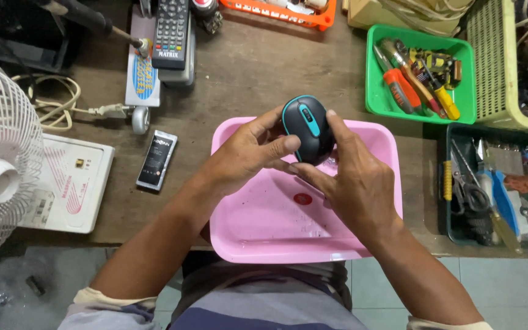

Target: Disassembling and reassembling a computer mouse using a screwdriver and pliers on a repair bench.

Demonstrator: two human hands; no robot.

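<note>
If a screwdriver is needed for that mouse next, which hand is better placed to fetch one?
Probably the right hand. Both hands hold the dark mouse over the pink tray, but the green bin of screwdrivers sits on the right side, so the left hand would have to cross over.

Small black rectangular packet (156, 160) flat on the wooden bench (252, 79); round red sticker (302, 198) in pink tray (245, 238)

Both forearms are bare from cuff to wrist. The left hand (249, 156) and right hand (355, 180) carry no gloves, rings or watch. Short sleeves end in pale cream cuffs. The shirt is striped grey and dark blue.
</note>
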